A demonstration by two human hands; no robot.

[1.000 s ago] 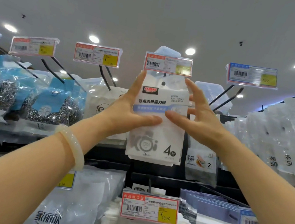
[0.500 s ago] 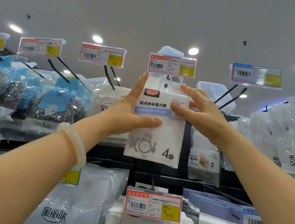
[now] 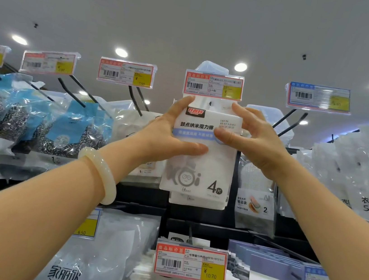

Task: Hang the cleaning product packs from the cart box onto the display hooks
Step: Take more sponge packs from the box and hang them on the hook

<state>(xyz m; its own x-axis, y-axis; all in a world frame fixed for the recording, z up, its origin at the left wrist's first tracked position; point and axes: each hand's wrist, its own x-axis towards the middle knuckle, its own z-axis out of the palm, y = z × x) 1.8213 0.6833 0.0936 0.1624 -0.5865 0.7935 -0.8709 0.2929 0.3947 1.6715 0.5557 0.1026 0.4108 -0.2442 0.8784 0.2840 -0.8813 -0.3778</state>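
Store display hooks (image 3: 137, 100); both hands (image 3: 167, 135) gripping white "4片" pack (image 3: 201, 166).

White pack (image 3: 199, 161) in your hands: red logo patch top left, black text, pale blue band across, grey cartoon face low down, dark "4". Price tag (image 3: 213, 85) just above the pack: red border, white field, black barcode, yellow price block. Tag (image 3: 318, 97) right of the pack: blue border, same yellow block. Scourer bags (image 3: 38, 124) left of the pack: clear with light blue cards, speckled silver-grey fill. Bangle (image 3: 100, 173) on your left wrist: milky cream. Ceiling (image 3: 197, 11) above: flat grey.
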